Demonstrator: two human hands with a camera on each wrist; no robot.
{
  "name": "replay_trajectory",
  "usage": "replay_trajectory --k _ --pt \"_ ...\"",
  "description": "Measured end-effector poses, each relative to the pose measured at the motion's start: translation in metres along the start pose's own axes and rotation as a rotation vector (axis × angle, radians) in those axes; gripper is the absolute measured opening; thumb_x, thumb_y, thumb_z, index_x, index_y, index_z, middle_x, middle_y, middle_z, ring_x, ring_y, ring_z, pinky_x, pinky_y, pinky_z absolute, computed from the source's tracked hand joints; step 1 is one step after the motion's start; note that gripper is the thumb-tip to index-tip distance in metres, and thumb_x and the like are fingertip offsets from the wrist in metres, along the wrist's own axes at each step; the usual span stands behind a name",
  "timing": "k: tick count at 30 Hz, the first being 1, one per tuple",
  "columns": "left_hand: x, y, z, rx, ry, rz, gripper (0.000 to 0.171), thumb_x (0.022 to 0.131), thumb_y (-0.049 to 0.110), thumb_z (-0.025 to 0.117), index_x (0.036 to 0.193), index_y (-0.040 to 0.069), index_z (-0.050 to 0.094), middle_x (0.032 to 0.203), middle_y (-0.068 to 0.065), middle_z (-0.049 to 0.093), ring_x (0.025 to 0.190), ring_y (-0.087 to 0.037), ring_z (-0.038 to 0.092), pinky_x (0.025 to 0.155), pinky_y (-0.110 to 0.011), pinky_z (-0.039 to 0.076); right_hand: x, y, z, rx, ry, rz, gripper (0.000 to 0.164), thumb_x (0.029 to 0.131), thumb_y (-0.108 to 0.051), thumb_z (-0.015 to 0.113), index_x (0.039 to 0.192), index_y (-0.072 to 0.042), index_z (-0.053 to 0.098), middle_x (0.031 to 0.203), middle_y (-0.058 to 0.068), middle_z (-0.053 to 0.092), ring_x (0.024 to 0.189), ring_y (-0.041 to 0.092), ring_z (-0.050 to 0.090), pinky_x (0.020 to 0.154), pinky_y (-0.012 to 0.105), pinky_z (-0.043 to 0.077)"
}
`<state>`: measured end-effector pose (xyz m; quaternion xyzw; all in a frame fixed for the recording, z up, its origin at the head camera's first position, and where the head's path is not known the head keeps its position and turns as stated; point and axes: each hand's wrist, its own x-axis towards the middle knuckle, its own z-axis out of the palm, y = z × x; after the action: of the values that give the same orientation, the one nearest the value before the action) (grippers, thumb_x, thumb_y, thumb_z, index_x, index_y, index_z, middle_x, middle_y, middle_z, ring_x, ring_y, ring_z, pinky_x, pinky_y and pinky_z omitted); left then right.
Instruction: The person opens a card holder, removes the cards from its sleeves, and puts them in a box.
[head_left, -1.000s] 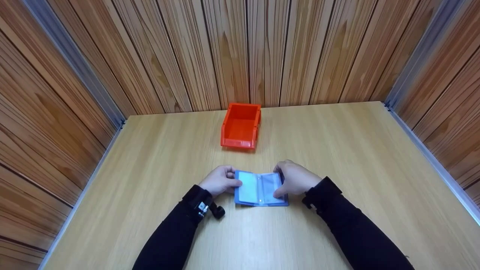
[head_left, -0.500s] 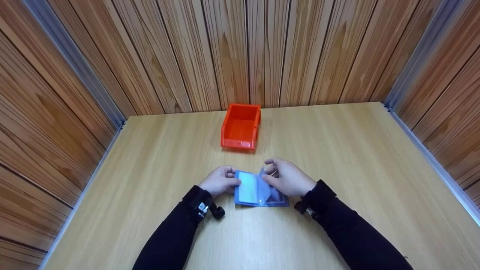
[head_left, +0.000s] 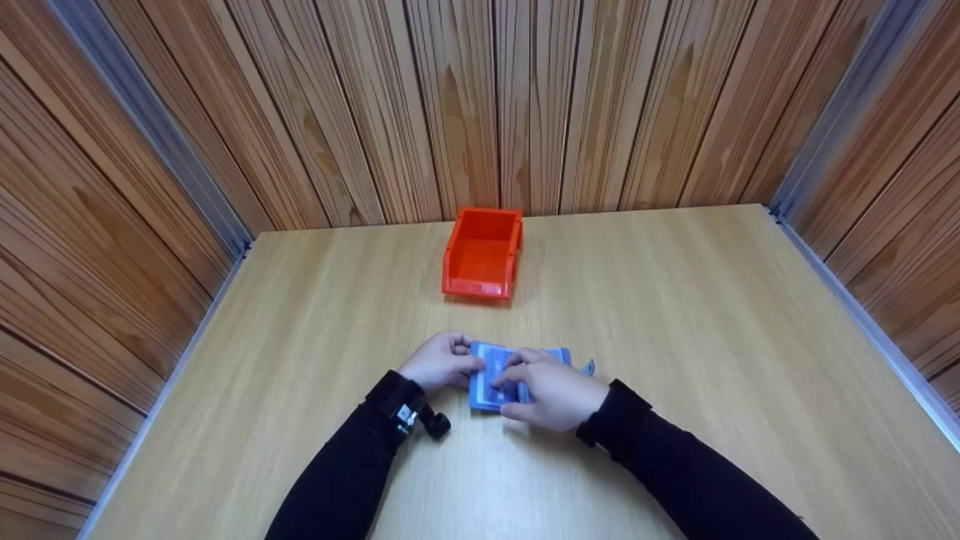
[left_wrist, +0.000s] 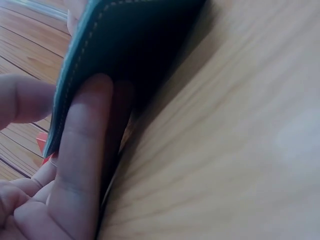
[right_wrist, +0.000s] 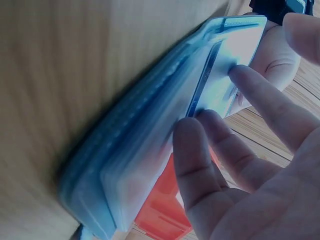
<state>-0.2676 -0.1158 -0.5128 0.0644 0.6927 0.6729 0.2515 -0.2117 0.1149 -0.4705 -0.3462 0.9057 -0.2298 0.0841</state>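
Note:
A blue card holder (head_left: 486, 351) with clear plastic sleeves lies spread on the table in front of me. My left hand (head_left: 441, 363) pinches its left edge, thumb on top and fingers underneath. In the left wrist view, those fingers lie under the stitched cover (left_wrist: 82, 52), which is lifted a little off the table. My right hand (head_left: 551, 391) reaches over the holder, its fingertips touching the sleeve on the left side. From the right wrist view, the fingers (right_wrist: 272, 107) are spread on the clear sleeve, and the stacked sleeves (right_wrist: 137, 177) stand beside them. A small strap (head_left: 589, 367) sticks out at the right.
An orange-red open bin (head_left: 481, 255) stands behind the hands, near the back wall. The wooden table (head_left: 675, 300) is bounded by plank walls (head_left: 540, 105) at the back and sides.
My right hand has moved left across the card holder, turning a clear sleeve from the right side over to the left. The left hand has kept its hold on the left edge.

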Motion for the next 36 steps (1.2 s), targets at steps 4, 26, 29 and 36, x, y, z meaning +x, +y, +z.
replay_trajectory --k 4,26,29,36 --pt "0.0 0.0 0.001 0.015 -0.004 0.003 0.03 0.083 -0.002 0.069 0.107 -0.001 0.052 0.09 -0.008 0.069 0.08 -0.02 0.07 0.07 -0.035 0.06 0.001 0.002 -0.002 0.046 0.006 0.027 0.045 0.09 -0.04 0.069 0.128 -0.017 0.065 0.122 0.003 0.056 0.112 0.02 0.053 0.099 0.04 0.045" --pt "-0.001 0.003 0.0 0.075 0.0 -0.024 0.046 0.083 -0.004 0.07 0.125 0.002 0.051 0.115 -0.015 0.069 0.09 -0.025 0.071 0.075 -0.038 0.06 0.017 0.029 -0.007 0.736 0.051 0.406 0.06 0.093 -0.015 0.066 0.14 0.012 0.041 0.102 0.012 0.068 0.073 0.021 0.069 0.066 0.032 0.057" --pt "-0.001 0.004 0.001 0.062 -0.018 -0.022 0.045 0.083 -0.006 0.069 0.124 0.003 0.052 0.115 -0.015 0.069 0.09 -0.025 0.07 0.073 -0.038 0.06 0.017 0.032 -0.004 0.73 0.039 0.394 0.05 0.093 -0.013 0.065 0.134 0.01 0.049 0.092 0.011 0.069 0.066 0.018 0.067 0.061 0.03 0.057" --pt "0.0 0.004 0.001 0.094 -0.04 -0.018 0.045 0.084 -0.005 0.068 0.125 0.008 0.056 0.12 -0.014 0.067 0.093 -0.024 0.068 0.068 -0.034 0.059 0.019 0.034 -0.003 0.81 0.002 0.421 0.027 0.091 -0.004 0.065 0.114 0.006 0.056 0.079 0.012 0.071 0.059 0.016 0.067 0.054 0.028 0.057"
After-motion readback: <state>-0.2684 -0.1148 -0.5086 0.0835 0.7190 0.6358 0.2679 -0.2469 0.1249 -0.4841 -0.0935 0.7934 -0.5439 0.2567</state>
